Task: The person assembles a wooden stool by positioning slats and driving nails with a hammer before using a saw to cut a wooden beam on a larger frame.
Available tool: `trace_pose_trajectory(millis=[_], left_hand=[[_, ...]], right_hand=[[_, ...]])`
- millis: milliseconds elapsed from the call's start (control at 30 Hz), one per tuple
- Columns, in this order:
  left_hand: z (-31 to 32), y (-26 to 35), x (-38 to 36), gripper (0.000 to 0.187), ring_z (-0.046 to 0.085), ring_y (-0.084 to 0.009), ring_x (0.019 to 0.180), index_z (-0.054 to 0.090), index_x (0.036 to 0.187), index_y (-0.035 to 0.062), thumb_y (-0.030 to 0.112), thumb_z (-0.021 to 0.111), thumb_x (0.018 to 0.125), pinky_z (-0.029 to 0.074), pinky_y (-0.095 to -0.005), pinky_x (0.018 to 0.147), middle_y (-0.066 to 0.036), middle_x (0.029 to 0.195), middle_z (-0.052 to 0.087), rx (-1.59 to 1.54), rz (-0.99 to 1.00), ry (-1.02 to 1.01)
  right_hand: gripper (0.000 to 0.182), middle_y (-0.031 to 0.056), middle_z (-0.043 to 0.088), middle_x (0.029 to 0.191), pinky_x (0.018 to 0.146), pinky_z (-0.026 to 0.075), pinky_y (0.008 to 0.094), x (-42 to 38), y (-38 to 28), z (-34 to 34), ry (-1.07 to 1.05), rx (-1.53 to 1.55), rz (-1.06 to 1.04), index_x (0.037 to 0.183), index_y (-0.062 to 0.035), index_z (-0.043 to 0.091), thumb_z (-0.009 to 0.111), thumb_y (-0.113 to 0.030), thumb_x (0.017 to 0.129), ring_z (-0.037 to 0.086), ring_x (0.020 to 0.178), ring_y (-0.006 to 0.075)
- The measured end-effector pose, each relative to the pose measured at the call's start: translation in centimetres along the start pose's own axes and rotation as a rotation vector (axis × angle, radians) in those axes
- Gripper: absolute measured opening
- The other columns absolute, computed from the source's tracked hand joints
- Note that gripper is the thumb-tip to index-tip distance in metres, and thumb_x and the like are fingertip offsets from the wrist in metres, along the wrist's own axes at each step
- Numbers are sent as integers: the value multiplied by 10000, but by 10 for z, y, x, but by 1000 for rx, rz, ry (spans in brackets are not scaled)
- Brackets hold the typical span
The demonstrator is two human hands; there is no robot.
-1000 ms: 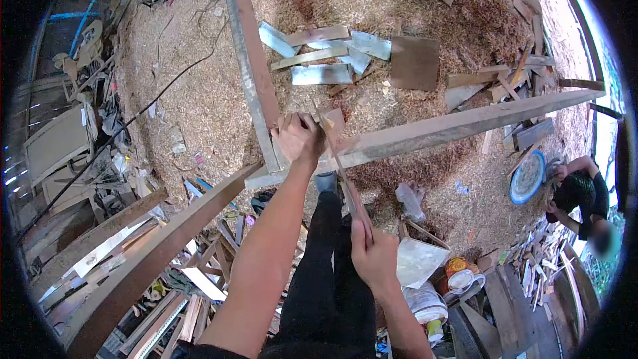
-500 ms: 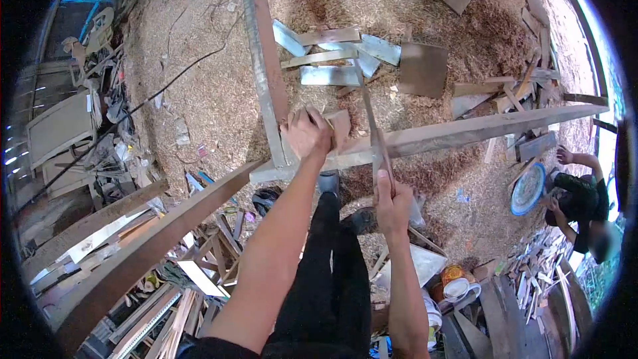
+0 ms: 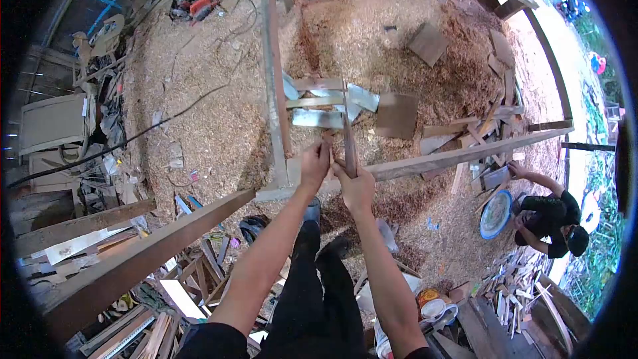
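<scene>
My left hand (image 3: 314, 161) grips a small wooden block (image 3: 327, 138) where a long cross beam (image 3: 452, 157) meets an upright-running beam (image 3: 272, 86). Close beside it on the right, my right hand (image 3: 355, 187) is shut on the handle of a long thin blade (image 3: 347, 123), perhaps a saw. The blade reaches forward over the beam joint, with its tip above the scrap boards on the ground. The two hands almost touch. My legs in black trousers (image 3: 319, 272) stand below the beams.
Sawdust covers the ground, with loose boards (image 3: 319, 118) and a square panel (image 3: 397, 115) beyond the joint. A third beam (image 3: 133, 259) slants at lower left. Another person (image 3: 548, 216) crouches at right by a round blue-rimmed tray (image 3: 495, 214). Offcuts and cans lie at bottom right.
My right hand has travelled forward from near my body up to the beam joint, carrying the blade with it. My left hand has stayed on the block. The view tilted forward.
</scene>
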State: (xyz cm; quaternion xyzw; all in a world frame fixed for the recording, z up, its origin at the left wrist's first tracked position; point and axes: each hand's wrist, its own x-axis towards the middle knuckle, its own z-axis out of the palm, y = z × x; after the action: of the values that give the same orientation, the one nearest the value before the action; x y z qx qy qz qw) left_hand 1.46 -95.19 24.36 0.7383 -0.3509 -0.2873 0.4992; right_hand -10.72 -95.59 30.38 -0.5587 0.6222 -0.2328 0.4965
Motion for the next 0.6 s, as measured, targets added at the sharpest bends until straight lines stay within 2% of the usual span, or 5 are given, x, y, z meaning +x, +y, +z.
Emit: trace_pose_trajectory(millis=[167, 333, 467, 567, 600], left_hand=[[-19, 70, -12, 362, 508, -194, 489, 541, 729, -2, 303, 587, 918, 395, -360, 476, -143, 576, 540, -58, 122, -19], [-52, 105, -36, 292, 585, -162, 595, 664, 981, 2, 269, 555, 936, 462, -340, 574, -143, 683, 622, -49, 1, -190], [-86, 134, -93, 310, 592, -188, 606, 647, 1035, 9, 285, 547, 938, 469, -352, 594, -146, 696, 629, -16, -180, -318], [-97, 142, -123, 337, 610, -204, 681, 615, 1108, 23, 308, 549, 940, 479, -342, 631, -108, 768, 648, 103, -17, -261], [-98, 151, -133, 353, 622, -278, 680, 606, 1141, 46, 310, 578, 908, 483, -383, 634, -141, 775, 653, 223, 114, -204]], right_hand=[[279, 67, 698, 752, 653, 491, 273, -17, -46, -21, -9, 106, -30, 987, 25, 695, 718, -196, 817, 641, 692, 125], [198, 71, 678, 791, 611, 491, 265, -15, -58, -48, -14, 389, -33, 942, 46, 687, 676, -128, 848, 639, 695, 126], [190, 44, 662, 787, 617, 465, 250, -14, -71, -79, 23, 433, -100, 954, 39, 681, 691, -101, 826, 598, 680, 114], [174, 52, 652, 732, 557, 446, 269, -17, -61, -89, 43, 368, -166, 940, 29, 691, 693, -100, 824, 584, 626, 101], [174, 61, 669, 743, 542, 452, 291, -26, -67, -94, 24, 400, -203, 955, 5, 698, 688, -116, 831, 588, 608, 117]])
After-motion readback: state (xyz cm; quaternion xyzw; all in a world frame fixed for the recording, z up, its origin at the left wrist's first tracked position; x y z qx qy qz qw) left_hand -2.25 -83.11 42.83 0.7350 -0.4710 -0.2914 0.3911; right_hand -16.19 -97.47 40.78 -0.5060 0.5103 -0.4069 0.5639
